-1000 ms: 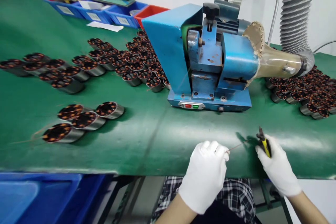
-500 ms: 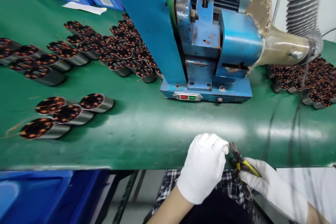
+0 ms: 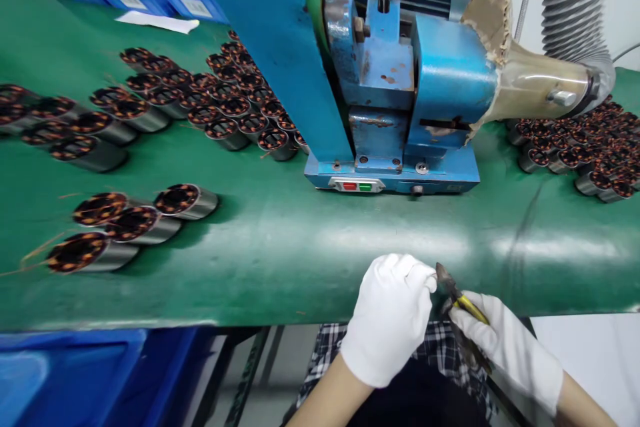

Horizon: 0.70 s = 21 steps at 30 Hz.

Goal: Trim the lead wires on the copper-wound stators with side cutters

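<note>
My left hand (image 3: 393, 320), in a white glove, is closed in a fist with its fingertips pinched over the front edge of the green table. Whatever lies between those fingers is hidden or too small to name. In my gloved right hand (image 3: 505, 343) is a pair of wire cutters (image 3: 465, 303) with yellow and black handles. The cutter's jaws point up and left, close beside the left fingertips. Nearest on the left stand several stators (image 3: 187, 201), steel rings with copper windings, some trailing loose wire ends.
A blue belt grinder (image 3: 380, 127) with red and green buttons stands beyond my hands, joined to a grey hose (image 3: 577, 7). More wound stators (image 3: 605, 147) crowd the right and back left. Blue bins (image 3: 195, 7) line the back; a blue tub (image 3: 70, 373) sits below left.
The wire cutters have swung slightly, and the right hand has shifted a little left. A thin wire seen earlier at the jaws no longer shows. My left fist stays almost in place.
</note>
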### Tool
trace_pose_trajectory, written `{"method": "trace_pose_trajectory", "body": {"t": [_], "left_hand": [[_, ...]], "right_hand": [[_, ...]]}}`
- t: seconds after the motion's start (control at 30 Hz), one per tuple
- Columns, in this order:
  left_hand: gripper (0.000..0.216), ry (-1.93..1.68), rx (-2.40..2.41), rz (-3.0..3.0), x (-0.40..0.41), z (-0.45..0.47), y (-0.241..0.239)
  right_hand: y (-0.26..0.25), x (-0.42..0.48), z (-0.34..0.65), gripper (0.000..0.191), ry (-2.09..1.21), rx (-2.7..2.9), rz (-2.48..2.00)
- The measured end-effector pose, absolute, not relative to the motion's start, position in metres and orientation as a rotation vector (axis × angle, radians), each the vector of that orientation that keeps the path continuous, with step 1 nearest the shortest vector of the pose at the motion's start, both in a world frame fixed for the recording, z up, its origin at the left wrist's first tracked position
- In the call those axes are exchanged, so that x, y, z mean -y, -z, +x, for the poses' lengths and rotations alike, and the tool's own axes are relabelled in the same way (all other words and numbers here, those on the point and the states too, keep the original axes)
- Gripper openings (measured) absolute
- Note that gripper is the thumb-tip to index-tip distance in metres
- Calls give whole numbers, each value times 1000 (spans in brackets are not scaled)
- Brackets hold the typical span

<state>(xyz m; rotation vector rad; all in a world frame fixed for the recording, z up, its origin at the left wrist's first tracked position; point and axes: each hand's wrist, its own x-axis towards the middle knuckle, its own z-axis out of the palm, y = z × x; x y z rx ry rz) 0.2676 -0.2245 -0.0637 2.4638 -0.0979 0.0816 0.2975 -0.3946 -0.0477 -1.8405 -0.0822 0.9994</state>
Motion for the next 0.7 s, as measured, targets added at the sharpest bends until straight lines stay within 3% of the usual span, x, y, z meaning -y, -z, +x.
{"method": "trace_pose_trajectory", "body": {"t": [0.13, 0.2, 0.33, 0.5, 0.7], "left_hand": [[18, -85, 89, 2444, 224, 266, 59], [15, -38, 61, 2400, 217, 265, 56], [69, 145, 88, 2371, 194, 262, 55], [42, 82, 12, 2166, 190, 266, 64], [52, 79, -314, 1374, 211, 258, 66]], "right_hand": [[45, 408, 305, 29, -967, 180, -1949], [47, 421, 310, 30, -715, 234, -2171], [57, 448, 325, 42, -108, 403, -2578], [79, 451, 343, 49, -13, 705, -2827], [98, 429, 356, 43, 292, 768, -2961]]}}
